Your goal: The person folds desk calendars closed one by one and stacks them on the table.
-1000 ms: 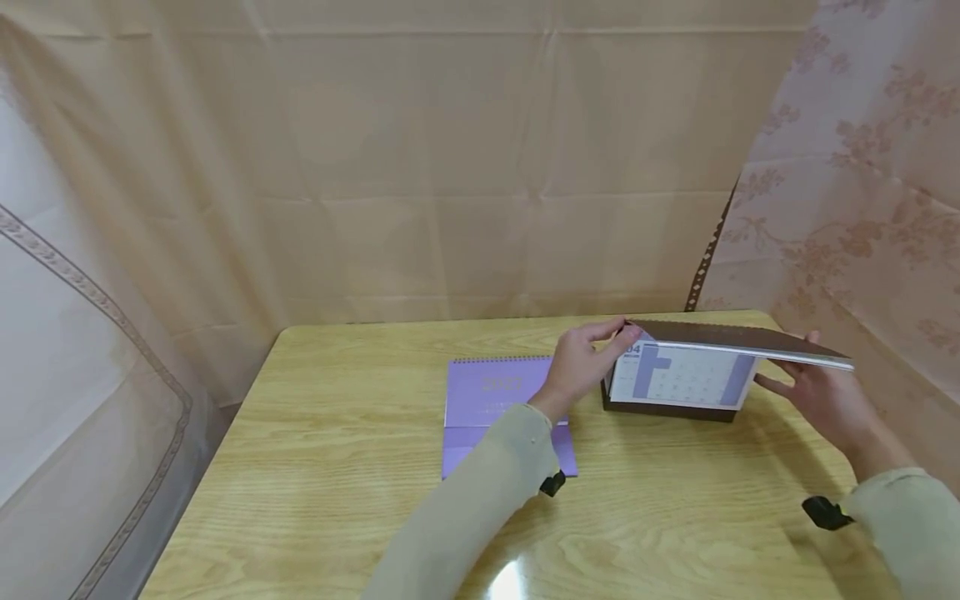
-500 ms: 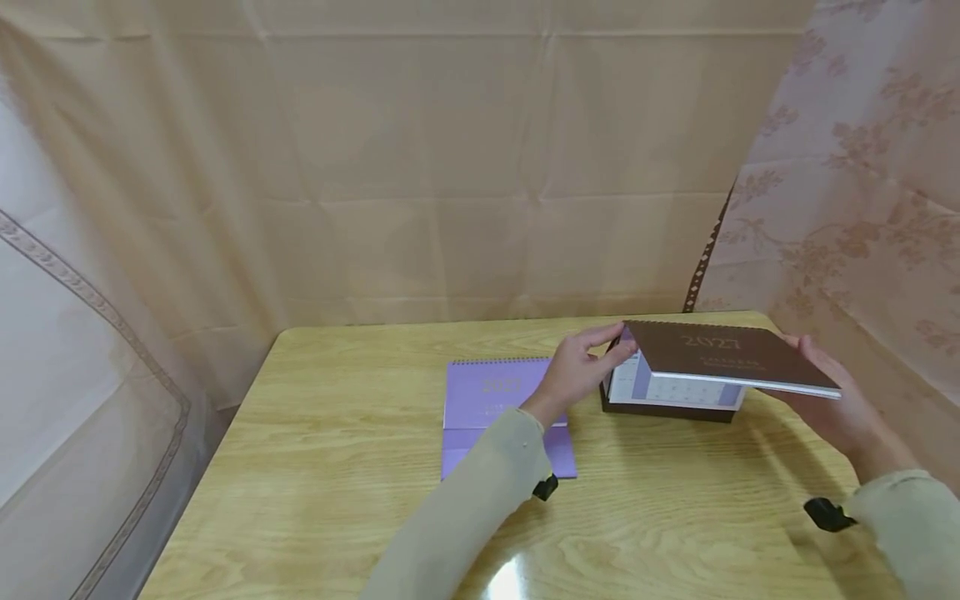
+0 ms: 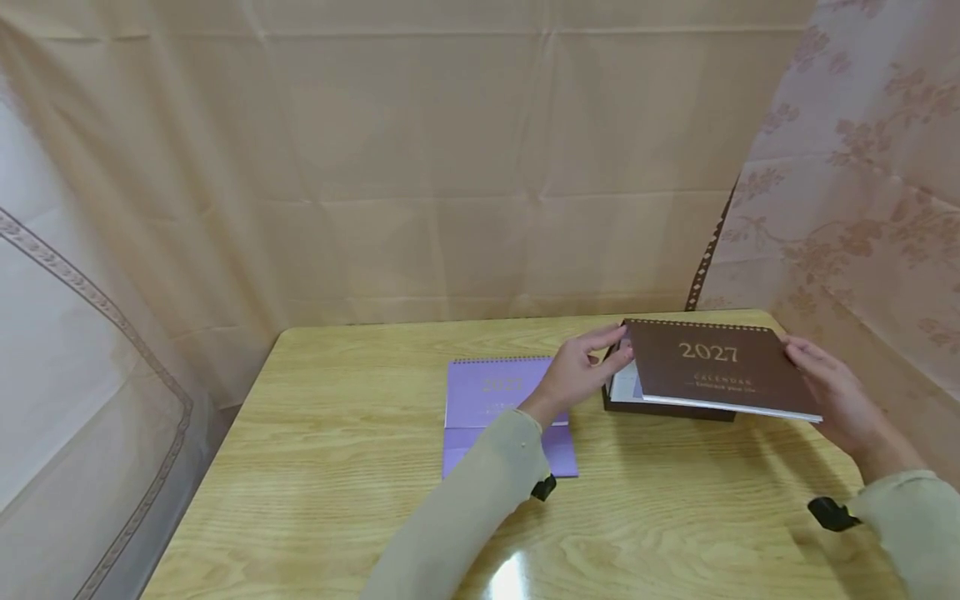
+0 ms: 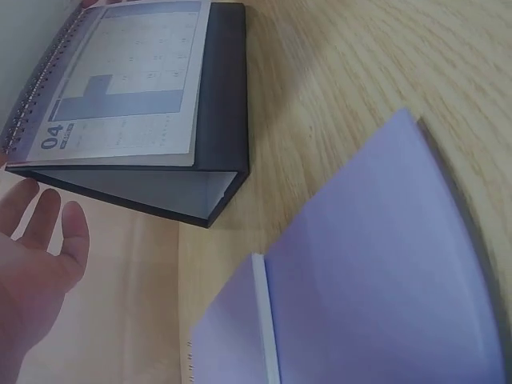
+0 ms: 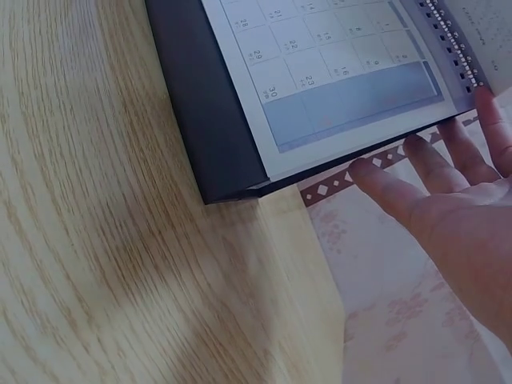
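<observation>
A brown desk calendar (image 3: 708, 367) with a gold 2027 on its cover stands at the right. Its cover slants forward over the front. In both wrist views, a white April page (image 4: 148, 60) with purple blocks shows beneath it. My left hand (image 3: 566, 371) pinches the calendar's upper left corner between thumb and index finger. At the right side, my right hand (image 3: 847, 404) lies along the cover's edge. In the right wrist view, its straight fingers (image 5: 432, 164) reach the calendar's side and spiral. The cover hides part of this hand in the head view.
A purple desk calendar (image 3: 465, 400) marked 2027 stands to the left, partly behind my left forearm. Both are on a wooden table (image 3: 330, 467). Beige cloth (image 3: 420, 167) hangs behind the table, and floral cloth (image 3: 862, 167) hangs close on the right.
The brown cover has swung down toward the front, so its face shows and most of the page is hidden in the head view. Both hands have stayed nearly in place.
</observation>
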The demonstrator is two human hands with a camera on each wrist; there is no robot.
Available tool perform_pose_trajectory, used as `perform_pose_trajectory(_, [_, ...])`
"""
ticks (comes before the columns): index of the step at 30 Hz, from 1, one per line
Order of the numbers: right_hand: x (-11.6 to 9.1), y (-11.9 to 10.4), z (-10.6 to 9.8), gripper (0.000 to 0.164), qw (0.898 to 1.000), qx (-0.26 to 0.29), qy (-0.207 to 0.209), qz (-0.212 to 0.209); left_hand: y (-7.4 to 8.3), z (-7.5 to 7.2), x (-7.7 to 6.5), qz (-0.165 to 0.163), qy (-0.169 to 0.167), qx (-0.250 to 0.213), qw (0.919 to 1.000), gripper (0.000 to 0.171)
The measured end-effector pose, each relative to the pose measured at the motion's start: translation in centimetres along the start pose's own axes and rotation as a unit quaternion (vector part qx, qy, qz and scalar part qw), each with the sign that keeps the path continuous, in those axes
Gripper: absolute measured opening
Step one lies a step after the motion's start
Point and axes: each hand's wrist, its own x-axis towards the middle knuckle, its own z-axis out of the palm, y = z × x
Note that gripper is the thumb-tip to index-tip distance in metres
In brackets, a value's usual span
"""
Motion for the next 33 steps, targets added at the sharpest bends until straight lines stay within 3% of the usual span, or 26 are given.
perform_pose_trajectory(3, [0.1,0.5,-0.2,0.042,1.0,-0.018,0.013,-0.013,-0.1,0.0,0.0,-0.004,0.0,0.005,1.0,0.043])
perform_pose_trajectory(9, [0.4,1.3,-0.4,0.043,0.997,-0.01,-0.018,-0.07,-0.2,0.2,-0.1,-0.021,0.008,0.006,0.9997,0.047])
perform_pose_trajectory(18, [0.4,1.5,-0.1,0.039,0.996,-0.035,0.047,-0.061,-0.2,0.2,-0.4,-0.027,0.01,0.009,0.9996,0.049])
perform_pose_trajectory(27, [0.8,1.7,0.0,0.04,0.996,0.013,0.053,-0.075,-0.3,0.5,-0.4,-0.035,0.015,0.012,0.9992,0.049])
perform_pose_trajectory(33, [0.9,2.1,0.1,0.037,0.995,-0.03,0.07,-0.067,-0.4,0.5,-0.5,-0.045,0.018,0.02,0.9986,0.047])
